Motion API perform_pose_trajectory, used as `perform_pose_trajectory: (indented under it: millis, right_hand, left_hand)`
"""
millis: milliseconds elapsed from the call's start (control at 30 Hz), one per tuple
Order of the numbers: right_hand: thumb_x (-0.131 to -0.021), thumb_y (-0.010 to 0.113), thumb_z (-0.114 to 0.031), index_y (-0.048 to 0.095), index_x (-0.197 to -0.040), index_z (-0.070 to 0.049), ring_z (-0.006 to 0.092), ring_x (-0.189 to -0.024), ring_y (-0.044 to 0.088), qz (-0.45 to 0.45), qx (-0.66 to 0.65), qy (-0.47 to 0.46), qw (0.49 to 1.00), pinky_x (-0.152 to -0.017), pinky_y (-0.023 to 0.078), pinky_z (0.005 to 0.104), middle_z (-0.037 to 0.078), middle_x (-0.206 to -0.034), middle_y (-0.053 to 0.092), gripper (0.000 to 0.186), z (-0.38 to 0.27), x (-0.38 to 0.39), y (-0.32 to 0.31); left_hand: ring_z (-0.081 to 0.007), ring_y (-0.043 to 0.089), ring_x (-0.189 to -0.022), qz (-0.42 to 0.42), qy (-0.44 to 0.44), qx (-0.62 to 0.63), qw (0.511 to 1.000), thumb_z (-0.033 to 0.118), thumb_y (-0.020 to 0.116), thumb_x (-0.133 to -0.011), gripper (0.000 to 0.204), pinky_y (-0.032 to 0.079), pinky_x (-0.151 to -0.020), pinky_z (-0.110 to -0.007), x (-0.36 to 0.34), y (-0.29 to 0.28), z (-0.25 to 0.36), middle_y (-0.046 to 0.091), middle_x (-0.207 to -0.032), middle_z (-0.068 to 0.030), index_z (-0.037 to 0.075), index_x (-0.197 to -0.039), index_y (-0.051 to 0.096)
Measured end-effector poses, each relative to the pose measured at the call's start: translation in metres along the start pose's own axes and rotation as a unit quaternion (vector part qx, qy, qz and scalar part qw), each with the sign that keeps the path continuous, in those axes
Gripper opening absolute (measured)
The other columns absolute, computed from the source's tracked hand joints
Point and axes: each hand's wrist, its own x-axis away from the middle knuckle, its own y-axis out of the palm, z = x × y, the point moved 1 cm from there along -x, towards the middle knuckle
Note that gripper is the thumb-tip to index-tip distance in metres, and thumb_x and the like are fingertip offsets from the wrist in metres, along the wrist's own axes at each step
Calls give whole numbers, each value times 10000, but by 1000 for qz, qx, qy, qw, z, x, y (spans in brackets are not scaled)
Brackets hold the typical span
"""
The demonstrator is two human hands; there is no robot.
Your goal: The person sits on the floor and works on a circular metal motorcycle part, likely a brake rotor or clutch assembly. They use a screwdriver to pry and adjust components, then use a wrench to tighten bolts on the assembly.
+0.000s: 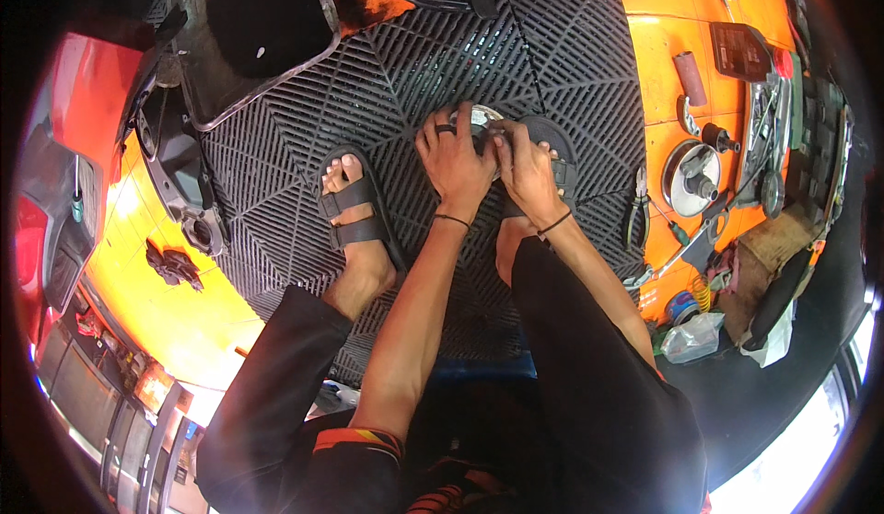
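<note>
On the black ribbed mat (442, 63), between my sandalled feet, lies a round silver metal part (482, 115), mostly covered by my fingers. My left hand (455, 161) grips its left side with bent fingers, a dark ring on one of them. My right hand (529, 170) closes on the right side, thumb and fingertips meeting the left hand's fingers over the part. Just what the fingertips pinch there is hidden. The right hand is close beside my right sandal (550, 132); my left sandal (357, 206) stands farther left.
Pliers (637, 210), a round metal drum with a shaft (692, 179), a reddish cylinder (689, 79) and a wrench (692, 245) lie on the orange floor at right. A black-framed tray (262, 35) and red bodywork (92, 91) stand at left, near a black rag (174, 265).
</note>
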Motion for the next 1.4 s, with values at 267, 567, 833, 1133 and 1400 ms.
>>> perform_pose_trajectory:
  millis: [267, 567, 833, 1133, 1400]
  right_hand:
    - [-1009, 611, -280, 616, -759, -12, 434, -604, 650, 40, 156, 10, 987, -557, 517, 509, 208, -677, 644, 367, -17, -42, -19]
    - [-1056, 529, -368, 662, -757, -27, 434, -655, 663, -192, 300, -144, 923, -574, 523, 509, 230, -647, 640, 473, -32, -77, -34]
    - [-957, 592, -296, 666, -749, 21, 375, -629, 655, -330, 324, -260, 848, -594, 520, 459, 218, -674, 652, 387, -43, -117, -25]
    - [-915, 638, -287, 700, -733, 35, 442, -747, 676, -435, 308, -350, 770, -677, 542, 512, 245, -754, 680, 374, -41, -154, -12]
    - [-994, 608, -375, 679, -763, 34, 444, -731, 648, -450, 281, -355, 770, -677, 530, 513, 239, -723, 645, 475, -37, -160, -26]
  left_hand:
    - [-380, 522, -1200, 29, 3, 18, 999, 350, 768, -816, 570, 375, -1051, -538, -2, 2, -3, 591, -1214, -170, 108, -1315, 636]
    - [-365, 493, -1241, 36, 20, 26, 999, 395, 764, -806, 578, 366, -1045, -506, 0, 5, -5, 597, -1196, -157, 102, -1290, 649]
    - [-331, 520, -1199, 76, 48, -32, 995, 515, 745, -823, 628, 385, -984, -496, 0, 11, -7, 614, -1192, -142, 21, -1205, 681]
    - [-382, 553, -1180, 58, 27, 2, 998, 490, 679, -895, 577, 413, -1008, -514, -1, 8, -3, 661, -1158, -224, -30, -1145, 684]
    - [-433, 484, -1301, 24, 23, 35, 999, 416, 706, -884, 515, 372, -1086, -544, -2, 1, -10, 562, -1341, -293, -9, -1172, 679]
